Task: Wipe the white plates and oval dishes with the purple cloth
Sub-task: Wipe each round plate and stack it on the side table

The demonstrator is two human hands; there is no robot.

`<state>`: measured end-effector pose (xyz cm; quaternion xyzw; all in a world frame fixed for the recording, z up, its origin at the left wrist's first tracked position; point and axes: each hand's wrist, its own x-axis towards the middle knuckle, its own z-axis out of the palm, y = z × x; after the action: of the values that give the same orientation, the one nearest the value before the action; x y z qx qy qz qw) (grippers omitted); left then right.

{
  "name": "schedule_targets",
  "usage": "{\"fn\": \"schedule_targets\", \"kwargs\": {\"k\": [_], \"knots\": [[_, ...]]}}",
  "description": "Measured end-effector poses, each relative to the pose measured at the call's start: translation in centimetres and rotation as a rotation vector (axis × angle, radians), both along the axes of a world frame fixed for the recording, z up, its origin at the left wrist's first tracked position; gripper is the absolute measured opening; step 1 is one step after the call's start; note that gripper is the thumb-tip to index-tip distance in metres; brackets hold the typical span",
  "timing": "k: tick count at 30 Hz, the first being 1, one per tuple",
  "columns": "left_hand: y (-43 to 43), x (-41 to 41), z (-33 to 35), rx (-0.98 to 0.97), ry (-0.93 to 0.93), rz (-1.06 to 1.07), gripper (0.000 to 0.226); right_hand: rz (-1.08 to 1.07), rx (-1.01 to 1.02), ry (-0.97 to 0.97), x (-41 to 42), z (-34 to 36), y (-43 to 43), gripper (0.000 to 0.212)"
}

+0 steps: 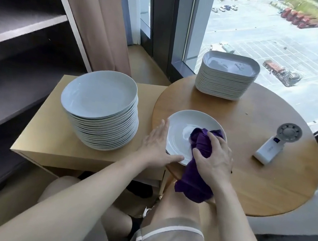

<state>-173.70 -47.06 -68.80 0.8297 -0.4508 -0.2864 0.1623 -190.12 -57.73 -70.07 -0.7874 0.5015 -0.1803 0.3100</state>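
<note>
A single white round plate (181,130) lies at the near left edge of the round wooden table (249,175). My left hand (155,144) grips the plate's left rim, thumb on the near edge. My right hand (215,157) presses the bunched purple cloth (199,145) onto the plate's right half; the cloth's tail hangs over the table edge. A tall stack of white round plates (99,99) stands on the square side table (47,145) to the left. A stack of white oval dishes (227,77) sits at the round table's far side.
A white handheld fan (276,144) lies on the round table's right side. Dark shelving stands at the left, a curtain and a large window behind the tables. My knees are below the table's near edge.
</note>
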Motion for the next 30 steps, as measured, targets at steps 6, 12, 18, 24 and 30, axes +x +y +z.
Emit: {"fn": "schedule_targets", "kwargs": {"k": [6,12,18,24,30], "knots": [[0.5,1.0,-1.9,-0.04,0.182,0.096,0.132,0.017,-0.12,0.286,1.3,-0.2,0.5,0.073],[0.1,1.4,-2.4,-0.045,0.231,0.086,0.135,0.076,-0.147,0.474,3.8,0.3,-2.7,0.076],[-0.2,1.8,-2.2,-0.034,0.184,0.045,0.139,0.219,-0.112,0.467,7.9,0.3,-3.6,0.064],[0.0,1.6,-2.4,-0.035,0.136,0.055,0.14,0.394,0.002,0.279,8.4,0.1,-2.3,0.053],[0.0,1.6,-1.8,-0.018,0.105,0.053,0.137,0.535,0.076,0.284,6.9,1.1,-2.1,0.06]]}}
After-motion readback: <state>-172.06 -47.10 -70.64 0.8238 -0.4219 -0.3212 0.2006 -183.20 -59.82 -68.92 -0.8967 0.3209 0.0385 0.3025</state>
